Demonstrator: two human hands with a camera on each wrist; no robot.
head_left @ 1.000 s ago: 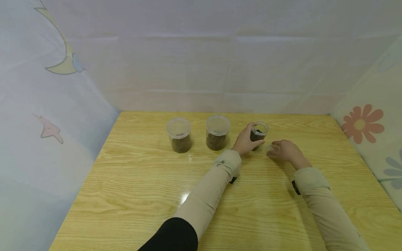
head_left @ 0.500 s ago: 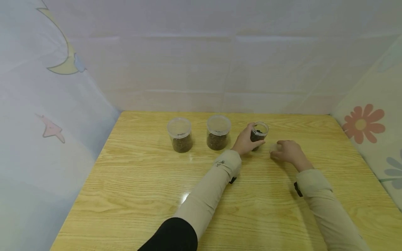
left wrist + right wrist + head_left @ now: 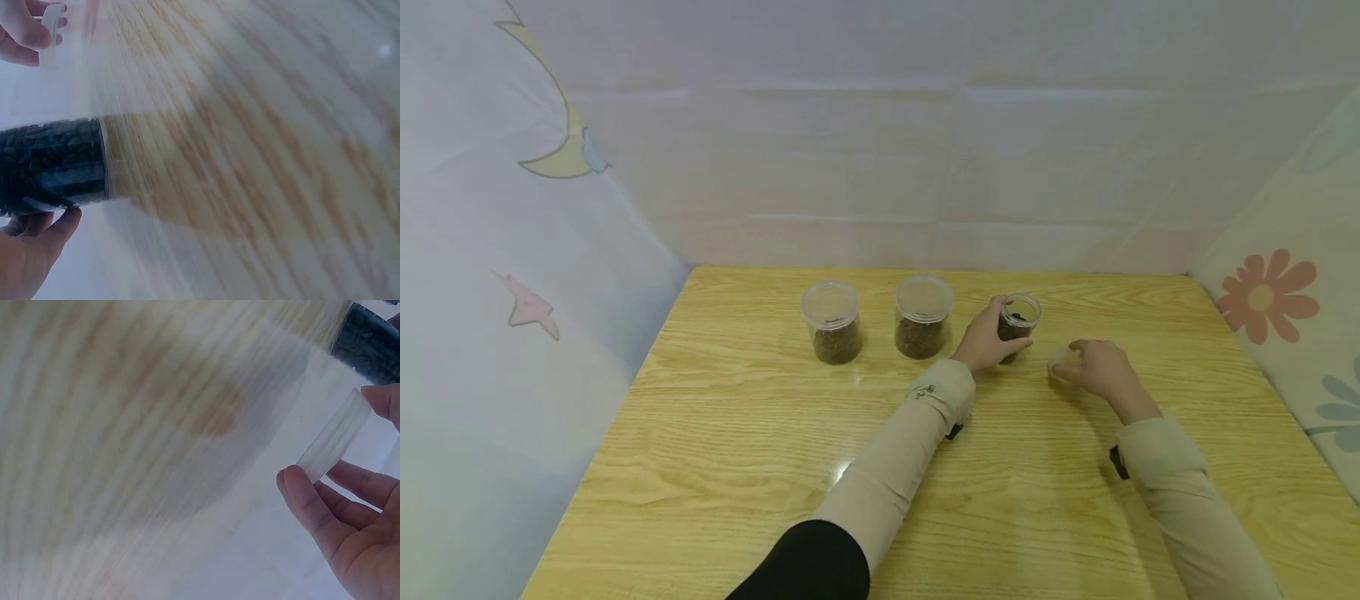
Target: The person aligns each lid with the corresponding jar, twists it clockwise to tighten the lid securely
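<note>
My left hand [image 3: 983, 337] grips a small clear jar [image 3: 1015, 330] with an uncovered top, thumb across its near side. Dark seed-like pieces fill much of this jar [image 3: 53, 167], as the left wrist view shows. To the right of the jar, my right hand [image 3: 1103, 367] holds a translucent round lid [image 3: 1058, 358] by its edge. Seen from the right wrist, the lid [image 3: 334, 436] is edge-on between thumb and fingers, apart from the jar and raised off the tabletop.
Two larger clear jars, one on the left [image 3: 835, 333] and one in the middle [image 3: 922, 329], stand lidded with brown contents. All this is on a wood-grain table [image 3: 737, 467]. A pale cloth backdrop [image 3: 850, 167] rises behind the far edge.
My right hand has drifted a little to the right with the lid, widening the gap to the small jar. The left hand keeps its hold in the same place.
</note>
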